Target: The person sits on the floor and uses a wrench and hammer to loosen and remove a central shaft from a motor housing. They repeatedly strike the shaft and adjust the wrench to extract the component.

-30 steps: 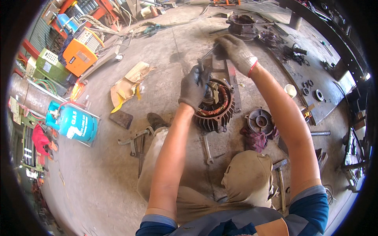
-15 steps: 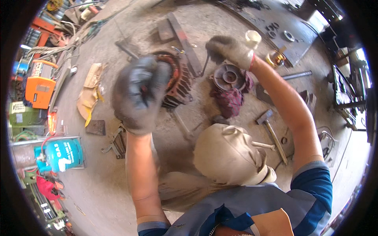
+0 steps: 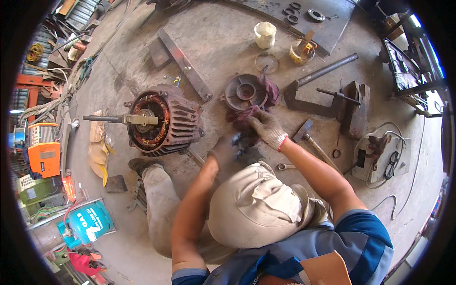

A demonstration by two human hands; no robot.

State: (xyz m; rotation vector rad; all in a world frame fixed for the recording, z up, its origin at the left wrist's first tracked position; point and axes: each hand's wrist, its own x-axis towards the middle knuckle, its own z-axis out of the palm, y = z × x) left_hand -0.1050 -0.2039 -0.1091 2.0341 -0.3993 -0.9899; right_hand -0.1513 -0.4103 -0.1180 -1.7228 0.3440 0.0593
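My right hand [image 3: 267, 129], in a worn work glove with a red cuff edge, has its fingers closed on a dark purple cloth [image 3: 242, 118]. That cloth lies against a round metal end cover [image 3: 244, 92] on the floor. Just left and nearer, my gloved left hand [image 3: 225, 151] is beside the cloth; its fingers are blackened and blurred, so their grip is unclear. To the left stands a finned electric motor housing [image 3: 183, 121] with copper windings exposed and a shaft [image 3: 102, 118] sticking out of its open face.
A hammer [image 3: 323, 152] and a ring spanner [image 3: 286, 166] lie right of my knees. Beyond are a large clamp [image 3: 311, 102], a steel pipe [image 3: 327, 70], a white cup [image 3: 265, 35] and a yellow tub [image 3: 304, 51]. A flat bar [image 3: 183, 66] lies behind the motor. A gas cylinder [image 3: 90, 223] stands at left.
Both hands have come down and nearer together: the left from in front of the motor, the right from beyond the end cover onto the cloth. The motor's shaft now shows.
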